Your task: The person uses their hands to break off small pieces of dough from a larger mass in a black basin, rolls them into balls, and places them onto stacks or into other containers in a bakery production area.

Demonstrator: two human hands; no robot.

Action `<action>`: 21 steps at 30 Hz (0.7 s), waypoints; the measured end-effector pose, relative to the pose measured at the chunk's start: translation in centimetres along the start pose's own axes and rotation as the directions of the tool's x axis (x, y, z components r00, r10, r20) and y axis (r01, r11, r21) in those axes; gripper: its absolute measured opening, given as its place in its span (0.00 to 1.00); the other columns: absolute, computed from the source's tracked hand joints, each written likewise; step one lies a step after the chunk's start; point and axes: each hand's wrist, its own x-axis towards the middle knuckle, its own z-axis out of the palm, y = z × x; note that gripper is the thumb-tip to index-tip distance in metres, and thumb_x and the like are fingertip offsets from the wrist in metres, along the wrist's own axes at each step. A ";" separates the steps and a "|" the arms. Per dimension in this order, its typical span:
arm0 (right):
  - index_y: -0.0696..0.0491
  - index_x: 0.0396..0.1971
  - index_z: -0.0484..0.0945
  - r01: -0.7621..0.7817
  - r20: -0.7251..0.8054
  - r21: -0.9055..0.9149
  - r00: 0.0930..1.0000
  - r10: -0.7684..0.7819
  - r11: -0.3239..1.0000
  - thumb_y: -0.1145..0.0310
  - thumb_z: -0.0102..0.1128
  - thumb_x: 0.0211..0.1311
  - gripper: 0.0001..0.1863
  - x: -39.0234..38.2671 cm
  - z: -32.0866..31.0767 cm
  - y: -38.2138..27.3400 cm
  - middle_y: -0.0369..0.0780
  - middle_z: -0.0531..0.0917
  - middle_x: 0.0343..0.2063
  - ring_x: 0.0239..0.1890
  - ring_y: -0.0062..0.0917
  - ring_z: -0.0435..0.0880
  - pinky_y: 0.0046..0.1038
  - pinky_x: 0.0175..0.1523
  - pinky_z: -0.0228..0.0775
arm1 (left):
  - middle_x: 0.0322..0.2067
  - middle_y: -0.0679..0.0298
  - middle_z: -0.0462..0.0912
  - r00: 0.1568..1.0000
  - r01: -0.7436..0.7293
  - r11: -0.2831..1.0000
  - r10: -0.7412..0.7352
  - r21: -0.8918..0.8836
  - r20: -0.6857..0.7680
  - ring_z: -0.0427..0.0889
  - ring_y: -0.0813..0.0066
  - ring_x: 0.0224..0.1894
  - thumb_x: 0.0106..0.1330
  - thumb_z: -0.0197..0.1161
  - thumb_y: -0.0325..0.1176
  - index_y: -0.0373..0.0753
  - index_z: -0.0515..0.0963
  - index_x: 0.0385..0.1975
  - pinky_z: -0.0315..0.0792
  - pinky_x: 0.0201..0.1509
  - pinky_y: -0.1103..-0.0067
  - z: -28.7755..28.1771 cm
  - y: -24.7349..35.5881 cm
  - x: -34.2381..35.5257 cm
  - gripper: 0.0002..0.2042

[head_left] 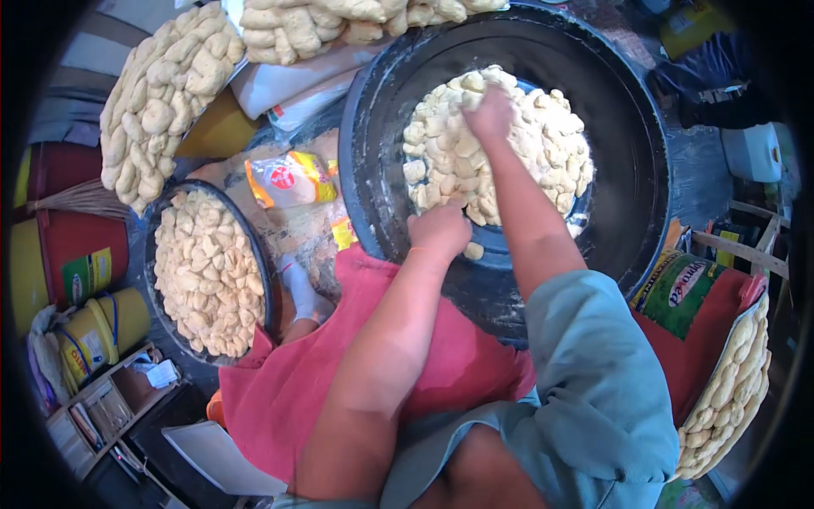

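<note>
Fabric in deep pink (305, 407) covers the lap, and a teal sleeve (593, 365) wraps the right upper arm. Ahead, the left hand (440, 232) is at the near edge of a heap of pale dough pieces (543, 153). Its fingers look bent inward, but I cannot tell whether they pinch anything. One loose piece (473, 251) lies just beside that hand, a little apart from the heap.

Deeper in, the right hand (490, 117) is over the far part of the heap, too blurred to tell whether its fingers are spread, pressed together or pinching. The heap lies on the bottom of a wide, round black tub (623, 161).

These lumps look soft and powder-dusted, so they are probably best scooped from underneath with relaxed fingers and rolled over lightly; pressing down could stick them together. The left hand might guard the near edge and nudge the stray back among the others.

Leftward, a smaller black basin (268, 297) holds another dough pile (208, 271). Beyond it, a packet with yellow and orange ends (291, 180) lies beside the tub. Farthest off, more dough is heaped at the upper left (170, 93).
</note>
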 end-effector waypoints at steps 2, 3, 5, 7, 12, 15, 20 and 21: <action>0.52 0.56 0.67 0.102 0.176 0.192 0.975 -0.137 0.976 0.60 0.67 0.46 0.35 1.8 2.6 2.9 0.48 0.75 0.50 0.53 0.41 0.73 0.37 0.57 0.65 | 0.49 0.53 0.78 0.998 -0.067 0.998 0.067 0.020 0.014 0.76 0.56 0.52 0.59 0.51 0.42 0.42 0.74 0.49 0.65 0.55 0.57 0.4 2.4 0.9 0.19; 0.51 0.59 0.65 0.241 0.372 0.209 0.877 -0.305 0.948 0.55 0.66 0.47 0.38 1.5 3.4 2.6 0.49 0.70 0.55 0.60 0.40 0.67 0.42 0.63 0.59 | 0.49 0.53 0.78 0.996 -0.089 0.996 0.088 0.024 0.022 0.76 0.56 0.52 0.59 0.51 0.42 0.42 0.74 0.49 0.65 0.55 0.57 0.7 2.9 1.2 0.19; 0.49 0.62 0.60 0.409 0.527 -0.027 0.781 -0.334 0.912 0.48 0.64 0.46 0.43 -4.7 4.4 -1.2 0.47 0.59 0.64 0.67 0.41 0.55 0.60 0.65 0.40 | 0.49 0.52 0.78 0.999 -0.007 0.999 0.006 0.042 0.031 0.76 0.55 0.52 0.59 0.51 0.41 0.41 0.73 0.50 0.66 0.55 0.59 0.8 0.8 1.3 0.20; 0.48 0.63 0.60 0.559 0.590 -0.027 0.678 -0.439 0.829 0.46 0.63 0.46 0.44 -9.5 4.2 -0.9 0.45 0.56 0.65 0.68 0.43 0.50 0.67 0.63 0.33 | 0.48 0.51 0.78 1.000 0.007 0.999 -0.009 0.050 0.030 0.77 0.54 0.51 0.60 0.50 0.41 0.39 0.73 0.50 0.68 0.54 0.61 1.4 -0.3 1.7 0.20; 0.43 0.62 0.62 0.702 0.817 0.288 0.175 -0.550 0.652 0.52 0.66 0.44 0.41 -16.0 -0.3 3.5 0.43 0.67 0.60 0.64 0.41 0.61 0.59 0.63 0.44 | 0.45 0.50 0.79 0.998 -0.020 1.000 0.021 0.024 -0.056 0.78 0.53 0.49 0.61 0.49 0.42 0.38 0.74 0.48 0.69 0.53 0.61 1.7 -0.5 1.6 0.20; 0.46 0.50 0.76 0.342 0.868 0.496 -0.223 -0.444 0.798 0.56 0.69 0.40 0.32 -13.9 -3.4 4.8 0.43 0.79 0.46 0.49 0.38 0.76 0.40 0.57 0.63 | 0.45 0.49 0.79 1.000 -0.008 1.000 0.008 0.011 0.005 0.77 0.53 0.49 0.61 0.49 0.42 0.38 0.73 0.48 0.69 0.54 0.62 1.4 -0.3 1.5 0.20; 0.50 0.48 0.76 0.122 0.475 0.213 0.854 -0.212 0.969 0.61 0.65 0.49 0.23 -4.0 -3.0 9.9 0.46 0.79 0.45 0.45 0.36 0.79 0.36 0.51 0.69 | 0.46 0.48 0.78 1.000 -0.006 1.000 0.006 0.024 0.012 0.77 0.53 0.50 0.61 0.49 0.42 0.38 0.73 0.49 0.69 0.54 0.63 1.5 0.1 1.6 0.20; 0.46 0.55 0.71 0.013 0.439 -0.032 0.898 0.002 0.999 0.51 0.60 0.53 0.29 -3.1 -4.3 9.8 0.46 0.71 0.57 0.59 0.37 0.70 0.45 0.62 0.57 | 0.46 0.48 0.78 1.000 -0.001 1.000 0.001 0.017 0.010 0.77 0.53 0.50 0.61 0.50 0.42 0.38 0.73 0.50 0.69 0.54 0.64 1.2 0.4 1.5 0.20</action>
